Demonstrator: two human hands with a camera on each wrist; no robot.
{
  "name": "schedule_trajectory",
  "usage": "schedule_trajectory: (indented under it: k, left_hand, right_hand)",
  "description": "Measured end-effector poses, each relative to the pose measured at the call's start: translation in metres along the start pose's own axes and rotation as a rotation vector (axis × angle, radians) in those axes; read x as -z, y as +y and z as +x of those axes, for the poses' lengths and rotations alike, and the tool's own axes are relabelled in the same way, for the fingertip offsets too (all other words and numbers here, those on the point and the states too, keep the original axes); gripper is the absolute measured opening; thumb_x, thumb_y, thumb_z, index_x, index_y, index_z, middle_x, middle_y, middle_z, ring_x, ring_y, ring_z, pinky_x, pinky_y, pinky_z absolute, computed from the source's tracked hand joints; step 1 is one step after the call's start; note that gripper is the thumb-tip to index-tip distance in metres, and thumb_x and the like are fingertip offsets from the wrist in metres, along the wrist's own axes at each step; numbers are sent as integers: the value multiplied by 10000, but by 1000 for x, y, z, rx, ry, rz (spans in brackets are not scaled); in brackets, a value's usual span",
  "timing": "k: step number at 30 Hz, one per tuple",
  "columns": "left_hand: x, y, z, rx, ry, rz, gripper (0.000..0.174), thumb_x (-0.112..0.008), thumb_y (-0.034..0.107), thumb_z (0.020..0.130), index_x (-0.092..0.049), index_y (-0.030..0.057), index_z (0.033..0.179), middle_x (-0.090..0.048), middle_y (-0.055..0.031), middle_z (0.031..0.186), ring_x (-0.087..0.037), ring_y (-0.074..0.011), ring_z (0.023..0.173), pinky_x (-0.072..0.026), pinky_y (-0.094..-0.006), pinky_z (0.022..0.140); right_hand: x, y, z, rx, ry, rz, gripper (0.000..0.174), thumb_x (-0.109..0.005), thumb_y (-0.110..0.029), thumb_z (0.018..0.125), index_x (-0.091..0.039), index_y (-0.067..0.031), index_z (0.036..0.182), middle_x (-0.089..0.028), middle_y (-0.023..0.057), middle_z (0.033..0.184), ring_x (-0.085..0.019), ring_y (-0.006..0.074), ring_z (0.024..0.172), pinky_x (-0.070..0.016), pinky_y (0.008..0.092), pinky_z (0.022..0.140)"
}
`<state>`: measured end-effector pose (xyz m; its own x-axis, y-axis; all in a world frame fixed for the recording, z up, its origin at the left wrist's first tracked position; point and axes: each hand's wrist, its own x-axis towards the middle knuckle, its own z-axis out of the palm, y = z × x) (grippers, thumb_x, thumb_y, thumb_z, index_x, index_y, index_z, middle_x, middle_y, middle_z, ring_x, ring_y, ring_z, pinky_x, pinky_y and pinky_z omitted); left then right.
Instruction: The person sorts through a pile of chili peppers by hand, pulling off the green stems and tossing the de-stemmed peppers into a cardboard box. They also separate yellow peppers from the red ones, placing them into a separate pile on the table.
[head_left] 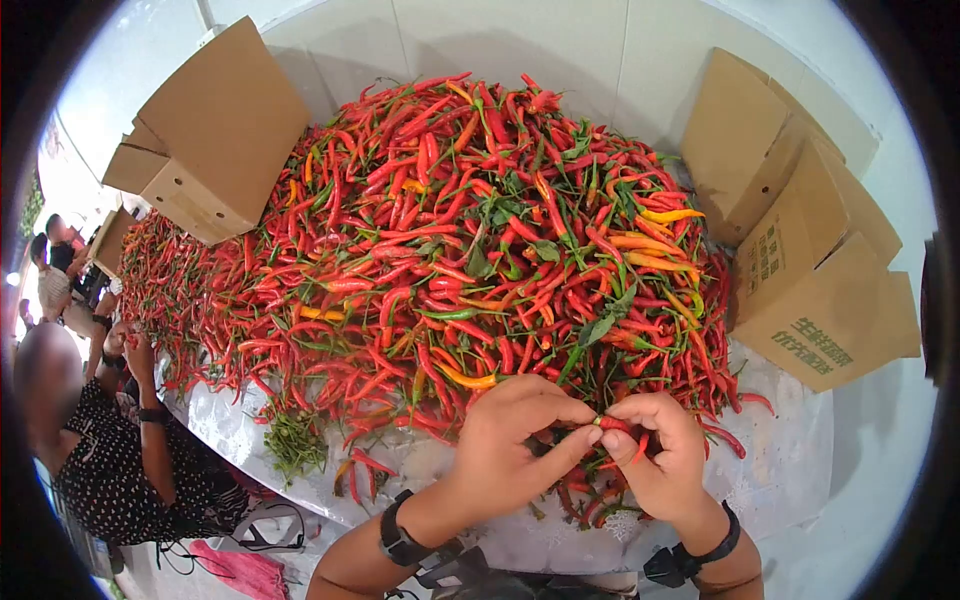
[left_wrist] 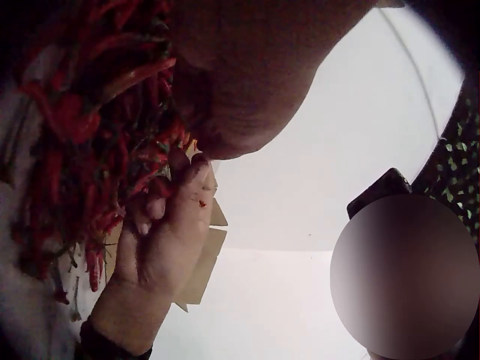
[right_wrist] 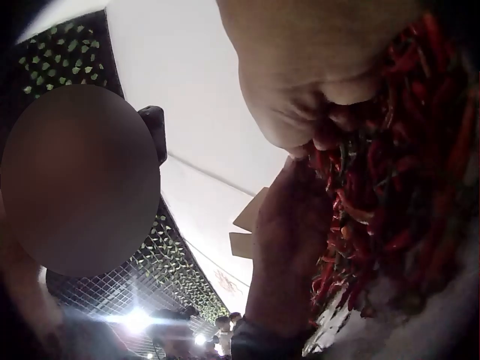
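In the head view, my left hand (head_left: 515,440) and right hand (head_left: 660,455) meet fingertip to fingertip at the front edge of a large heap of red chili peppers (head_left: 430,270). Between them is one small red chili pepper (head_left: 613,425). My left thumb and index finger pinch it at its green stem end, while my right thumb and fingers grip its red body. More chilies lie just beneath both hands. The left wrist view shows the right hand (left_wrist: 169,232) beside the heap; the pinched chili is mostly hidden by fingers in both wrist views.
A small pile of green stems (head_left: 295,440) lies left of my hands on the plastic-covered table (head_left: 780,480). Cardboard boxes stand at the back left (head_left: 215,130) and right (head_left: 830,270). Another person (head_left: 110,450) sits at the left, hands at the heap.
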<state>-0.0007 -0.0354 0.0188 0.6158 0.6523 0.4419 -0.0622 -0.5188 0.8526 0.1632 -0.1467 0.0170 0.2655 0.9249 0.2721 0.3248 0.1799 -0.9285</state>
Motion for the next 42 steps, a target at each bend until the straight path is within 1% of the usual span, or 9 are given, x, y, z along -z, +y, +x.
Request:
schedule_trajectory:
  k: [5,8,11,14,20,23,32,35,42]
  left_hand:
    - [0,3,-1,40,-10,0,96,-765,81,797,-743,52,886,-666,-45,778,-615,-132,691,-469,-254,567]
    - [-1,4,-2,70,1,-8,86,-750,73,793,-745,52,876,-666,-48,770,-614,-140,681,-464,-262,569]
    - [0,4,-2,50,-5,-11,135,-768,60,744,-722,44,871,-661,-72,775,-631,-203,698,-488,-309,612]
    - [1,1,-1,22,-14,-34,131,-761,53,749,-723,41,874,-661,-74,782,-634,-203,703,-492,-309,619]
    - [4,3,1,-5,-29,-24,112,-744,37,751,-715,34,859,-659,-77,787,-635,-197,706,-494,-305,617]
    - [4,4,0,66,-48,-64,104,-738,35,744,-704,40,843,-649,-65,778,-628,-173,699,-490,-292,591]
    - [5,4,4,60,7,-53,141,-755,58,741,-709,51,873,-650,-49,777,-615,-136,719,-483,-253,555]
    - [5,9,5,107,-29,-90,172,-776,74,739,-728,56,903,-660,-49,787,-614,-146,724,-480,-267,561]
    - [3,3,1,-81,0,110,180,-782,80,710,-740,66,885,-649,-57,759,-614,-217,672,-474,-325,592]
  right_hand:
    - [-3,5,-1,58,17,-67,207,-719,-66,888,-614,-8,1057,-714,88,885,-673,122,766,-522,253,681]
    - [-4,8,-4,16,15,-72,193,-724,-64,880,-625,-8,1035,-716,94,888,-681,129,777,-523,255,680]
    - [-6,9,-5,39,39,-86,188,-731,-63,871,-631,-10,1022,-717,95,888,-680,124,777,-521,252,675]
    - [-8,9,-6,15,56,13,183,-733,-72,873,-635,-11,1016,-715,89,880,-674,118,764,-519,250,670]
    - [-1,7,-4,14,-44,-53,177,-709,-110,907,-650,-4,1036,-708,70,885,-673,114,769,-515,244,673]
    - [-2,-2,-2,-60,-66,34,189,-693,-127,925,-654,4,1055,-702,74,897,-673,116,778,-517,249,688]
    - [1,-1,0,-208,-98,314,213,-677,-137,941,-667,7,1098,-701,61,954,-663,106,792,-523,249,749]
    - [3,3,2,-83,-114,134,209,-684,-136,935,-677,4,1089,-708,61,937,-657,94,785,-519,236,726]
    - [0,1,1,-54,-84,53,167,-711,-118,899,-706,-1,1018,-717,67,852,-646,102,723,-496,245,633]
